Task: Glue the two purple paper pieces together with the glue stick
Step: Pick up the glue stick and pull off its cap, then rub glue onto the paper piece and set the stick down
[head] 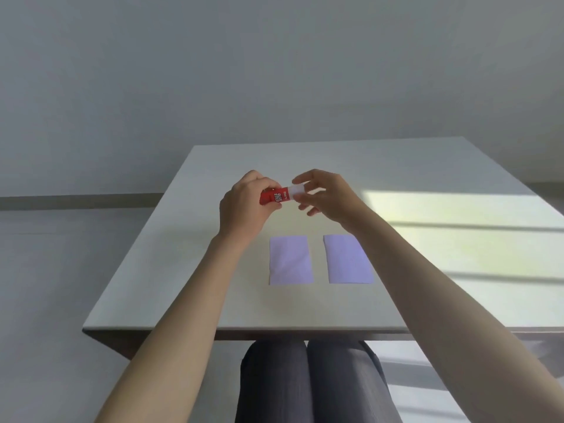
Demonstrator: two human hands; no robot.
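Head view: a pale desk (427, 300) is seen, with grey-trousered knees (305, 380) below its near edge. Two purple paper pieces (291, 259) (348, 259) lie flat side by side, apart, unobstructed. Above them, at 12 o'clock, the glue stick (279, 196) is held level, its long axis running 9-to-3, white cap toward 3. The left hand (244, 206) is clamped on the red body; the right hand (326, 195) fingers are pinched on the cap.

Two papers (291, 259) (348, 259) side by side (on table (152, 285))
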